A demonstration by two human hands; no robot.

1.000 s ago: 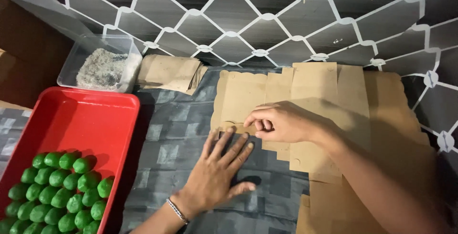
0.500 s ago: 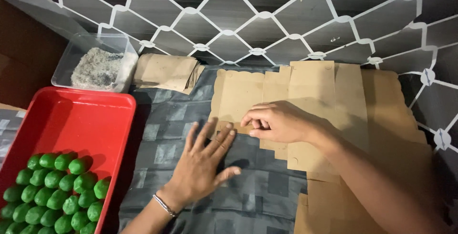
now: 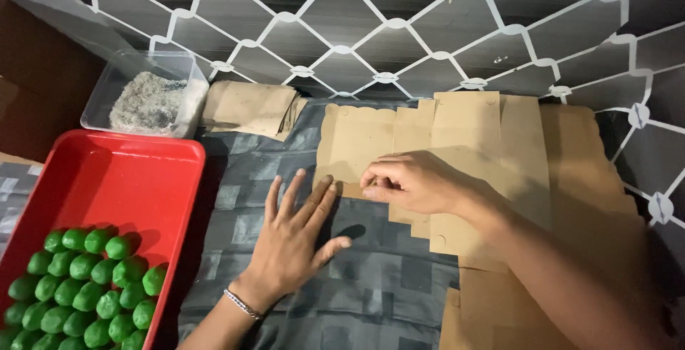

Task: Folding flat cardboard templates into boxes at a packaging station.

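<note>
The grey checked cloth (image 3: 300, 179) covers the surface across the middle of the frame, under a dark wall with a white diamond lattice along the top. Spread over its right half lie the brown paper bags (image 3: 464, 136), flat, overlapping, plain and unprinted, reaching from the centre to the right edge and down to the lower right corner. The red tray (image 3: 114, 179) fills the lower left, its upper part bare and its lower corner packed with round green balls (image 3: 85, 279). Above it, in the upper left, stands a clear plastic tub (image 3: 150, 100) of grey-white powder, and just beside that a smaller stack of folded brown bags (image 3: 250, 107), also without any label that shows.

Compared with a second ago, the left hand (image 3: 296, 239) has slid a little up and leftward on the cloth; it now lies flat, fingers spread apart, fingertips just touching the lower edge of the nearest bag, with a thin bracelet (image 3: 242, 303) at the wrist. The right hand (image 3: 410, 182) has hardly shifted: its fingers are drawn together and pinched on the lower left edge of that same bag, near the centre of the frame. So the change looks like a steadying of the cloth while one bag's edge is gripped.
</note>
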